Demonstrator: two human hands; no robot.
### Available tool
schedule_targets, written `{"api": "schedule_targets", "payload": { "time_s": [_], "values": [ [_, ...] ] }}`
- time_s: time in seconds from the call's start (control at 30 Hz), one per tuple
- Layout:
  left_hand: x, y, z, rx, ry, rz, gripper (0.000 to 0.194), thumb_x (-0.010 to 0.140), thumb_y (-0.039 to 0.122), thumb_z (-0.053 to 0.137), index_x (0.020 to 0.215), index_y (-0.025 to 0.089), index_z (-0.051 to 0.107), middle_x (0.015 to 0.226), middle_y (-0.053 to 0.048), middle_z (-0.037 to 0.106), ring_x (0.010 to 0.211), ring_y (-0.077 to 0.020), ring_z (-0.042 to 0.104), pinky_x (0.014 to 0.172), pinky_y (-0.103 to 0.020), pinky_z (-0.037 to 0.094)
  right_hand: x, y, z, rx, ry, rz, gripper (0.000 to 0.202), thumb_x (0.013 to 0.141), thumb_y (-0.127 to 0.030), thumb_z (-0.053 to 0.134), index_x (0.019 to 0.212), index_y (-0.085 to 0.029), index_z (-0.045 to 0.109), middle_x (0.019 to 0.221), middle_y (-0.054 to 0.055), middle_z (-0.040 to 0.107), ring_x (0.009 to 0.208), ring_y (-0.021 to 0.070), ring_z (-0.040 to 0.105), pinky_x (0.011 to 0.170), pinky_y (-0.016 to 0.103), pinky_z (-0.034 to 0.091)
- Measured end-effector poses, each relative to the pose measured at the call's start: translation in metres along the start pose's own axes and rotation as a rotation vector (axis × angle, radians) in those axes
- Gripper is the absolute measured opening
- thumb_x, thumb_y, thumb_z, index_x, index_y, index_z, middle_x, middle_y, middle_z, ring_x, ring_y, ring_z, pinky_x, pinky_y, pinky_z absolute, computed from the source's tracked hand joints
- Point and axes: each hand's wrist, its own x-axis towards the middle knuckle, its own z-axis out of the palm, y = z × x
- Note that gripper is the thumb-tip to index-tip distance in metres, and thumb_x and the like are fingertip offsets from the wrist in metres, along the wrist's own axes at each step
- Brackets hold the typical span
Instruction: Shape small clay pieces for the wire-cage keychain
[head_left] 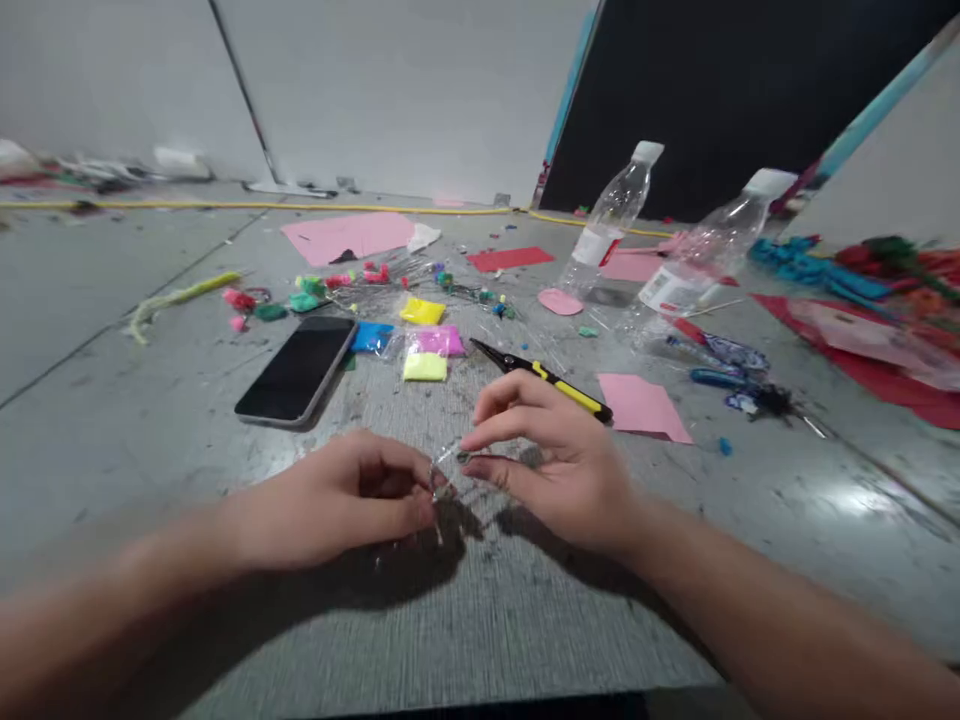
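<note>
My left hand (375, 490) is closed in a pinch on a small, thin, shiny piece (442, 491) that looks clear with a greenish bit; its kind is too small to tell. Facing it, my right hand (544, 455) pinches a tiny dark greenish bit (463, 457) between thumb and index finger. A thin clear strand seems to run between the two, though whether they are one piece I cannot tell. Just beyond my right hand lie yellow-and-black long-nose pliers (555, 380). The black phone (300, 370) rests beyond my left hand.
Small packets in yellow (423, 311), blue (372, 337) and pink (439, 340) lie ahead. Two clear bottles (611, 215) stand at the back right. Pink paper (645, 405), blue-handled cutters (720, 378) and red sheets (847, 350) lie to the right. Colourful fuzzy scraps (307, 292) are scattered behind the phone.
</note>
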Motion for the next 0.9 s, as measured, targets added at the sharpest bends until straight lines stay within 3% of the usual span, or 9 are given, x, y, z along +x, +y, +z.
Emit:
{"api": "schedule_targets", "payload": {
  "time_s": [0.2, 0.33, 0.47, 0.7, 0.9],
  "values": [
    [-0.005, 0.004, 0.001, 0.087, -0.095, -0.023, 0.026, 0.084, 0.040, 0.073, 0.091, 0.015, 0.077, 0.066, 0.004, 0.051, 0.059, -0.0111, 0.040, 0.052, -0.024, 0.030, 0.005, -0.007, -0.007, 0.063, -0.295, 0.127, 0.008, 0.092, -0.012, 0.084, 0.095, -0.019, 0.081, 0.110, 0.005, 0.068, 0.105, 0.0166, 0.066, 0.096, 0.032, 0.053],
    [-0.007, -0.001, -0.001, 0.098, -0.129, 0.008, 0.021, 0.086, 0.039, 0.071, 0.088, 0.019, 0.077, 0.070, 0.003, 0.052, 0.063, -0.0125, 0.042, 0.055, -0.024, 0.034, 0.008, -0.011, -0.006, 0.167, -0.422, 0.222, 0.007, 0.091, -0.012, 0.085, 0.094, -0.018, 0.082, 0.107, 0.004, 0.068, 0.101, 0.0157, 0.068, 0.093, 0.030, 0.055],
    [-0.008, -0.005, -0.001, 0.095, -0.139, 0.044, 0.021, 0.085, 0.038, 0.071, 0.091, 0.019, 0.078, 0.073, 0.001, 0.059, 0.066, -0.0144, 0.047, 0.058, -0.026, 0.036, 0.009, -0.009, -0.005, 0.217, -0.462, 0.254, 0.008, 0.092, -0.009, 0.083, 0.093, -0.017, 0.082, 0.103, 0.003, 0.069, 0.096, 0.0150, 0.069, 0.090, 0.030, 0.056],
    [-0.007, -0.001, 0.000, 0.163, -0.145, 0.033, 0.023, 0.085, 0.036, 0.068, 0.090, 0.016, 0.076, 0.073, 0.000, 0.061, 0.063, -0.0136, 0.048, 0.056, -0.026, 0.037, 0.006, -0.010, -0.002, 0.204, -0.435, 0.244, 0.010, 0.096, -0.009, 0.077, 0.096, -0.019, 0.080, 0.102, 0.004, 0.070, 0.094, 0.0155, 0.070, 0.087, 0.030, 0.058],
    [-0.008, 0.000, 0.000, 0.180, -0.162, 0.033, 0.020, 0.085, 0.036, 0.065, 0.086, 0.017, 0.073, 0.069, 0.002, 0.056, 0.061, -0.0128, 0.045, 0.054, -0.024, 0.036, 0.006, -0.011, -0.004, 0.148, -0.498, 0.208, 0.008, 0.098, -0.011, 0.075, 0.098, -0.018, 0.079, 0.105, 0.006, 0.072, 0.094, 0.0167, 0.070, 0.087, 0.032, 0.059]
  ]
}}
